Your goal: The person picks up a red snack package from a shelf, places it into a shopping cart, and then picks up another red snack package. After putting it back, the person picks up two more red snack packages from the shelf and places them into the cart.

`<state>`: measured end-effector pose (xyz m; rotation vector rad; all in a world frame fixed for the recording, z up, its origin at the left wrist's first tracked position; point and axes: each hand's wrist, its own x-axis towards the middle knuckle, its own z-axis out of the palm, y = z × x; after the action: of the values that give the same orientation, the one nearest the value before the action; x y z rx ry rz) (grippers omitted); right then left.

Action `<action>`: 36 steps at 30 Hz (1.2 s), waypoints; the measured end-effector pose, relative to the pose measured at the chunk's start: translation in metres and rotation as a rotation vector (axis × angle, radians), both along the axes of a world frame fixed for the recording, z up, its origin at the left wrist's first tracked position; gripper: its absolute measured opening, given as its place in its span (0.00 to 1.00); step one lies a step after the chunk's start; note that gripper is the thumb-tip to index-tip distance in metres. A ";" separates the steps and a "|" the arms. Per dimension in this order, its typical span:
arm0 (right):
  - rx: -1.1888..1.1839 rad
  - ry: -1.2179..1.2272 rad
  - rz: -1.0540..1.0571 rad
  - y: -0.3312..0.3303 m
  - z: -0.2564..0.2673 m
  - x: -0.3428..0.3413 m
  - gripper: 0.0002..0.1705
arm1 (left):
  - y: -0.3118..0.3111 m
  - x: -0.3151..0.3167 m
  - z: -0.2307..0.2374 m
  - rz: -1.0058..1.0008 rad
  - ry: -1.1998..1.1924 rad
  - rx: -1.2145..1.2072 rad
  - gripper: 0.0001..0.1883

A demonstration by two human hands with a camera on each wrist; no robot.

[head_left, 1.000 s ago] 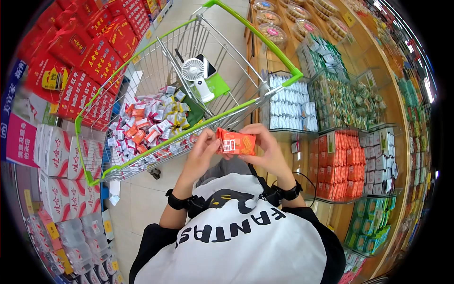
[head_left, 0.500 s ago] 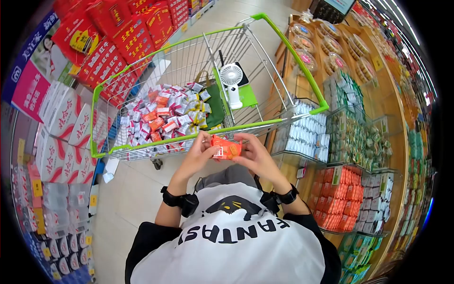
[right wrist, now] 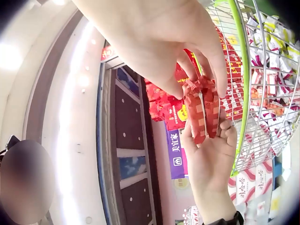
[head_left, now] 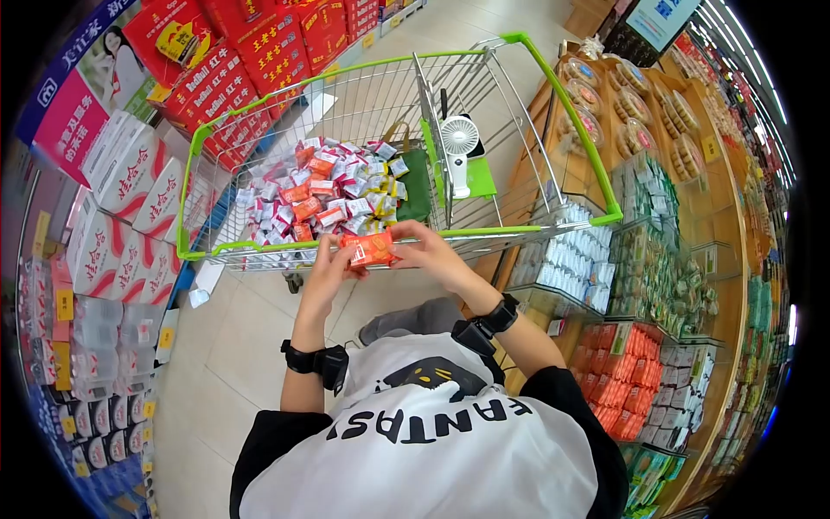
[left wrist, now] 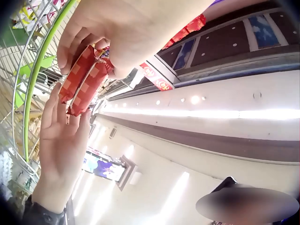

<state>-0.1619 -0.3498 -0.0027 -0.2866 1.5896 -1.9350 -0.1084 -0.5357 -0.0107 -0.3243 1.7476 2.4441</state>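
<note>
In the head view, my left hand (head_left: 323,275) and right hand (head_left: 429,256) hold a small orange-red snack packet (head_left: 372,249) between them, by its two ends. It overlaps the near green rail of the shopping cart (head_left: 484,232). Both wrist views show the packet's checkered back with a lengthwise seam; in the right wrist view, my right thumb and fingers pinch one crimped end of the packet (right wrist: 204,112), while my left hand (right wrist: 213,159) grips the other. Inside the cart lies a heap of small wrapped snacks (head_left: 333,195), white, orange and yellow.
A white handheld fan (head_left: 458,147) and a dark green bag (head_left: 416,183) are in the cart. On the right run wooden shelves with clear bins, including orange packets (head_left: 616,372). Stacked red drink boxes (head_left: 216,95) and white cartons (head_left: 130,225) line the left.
The hands and packet have shifted left in the head view, while the cart and shelves have slid right. The packet now overlaps the cart's near rail; both hands still hold it.
</note>
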 end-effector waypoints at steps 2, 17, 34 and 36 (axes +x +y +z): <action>0.029 0.004 0.019 -0.008 -0.004 -0.001 0.19 | -0.005 0.003 -0.007 0.020 -0.037 -0.013 0.09; 0.217 0.152 0.062 -0.083 -0.039 -0.037 0.19 | -0.058 -0.004 -0.018 0.175 0.000 -0.286 0.10; 0.160 0.328 -0.077 -0.136 -0.029 -0.060 0.17 | -0.119 -0.039 -0.024 0.280 0.123 -0.633 0.09; 0.129 0.291 -0.064 -0.135 -0.039 -0.063 0.17 | -0.113 -0.032 -0.022 0.256 0.057 -0.639 0.09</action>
<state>-0.2245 -0.4850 -0.0422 -0.4867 1.9227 -1.8941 -0.1407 -0.6483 -0.0328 -0.5667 2.6251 1.9722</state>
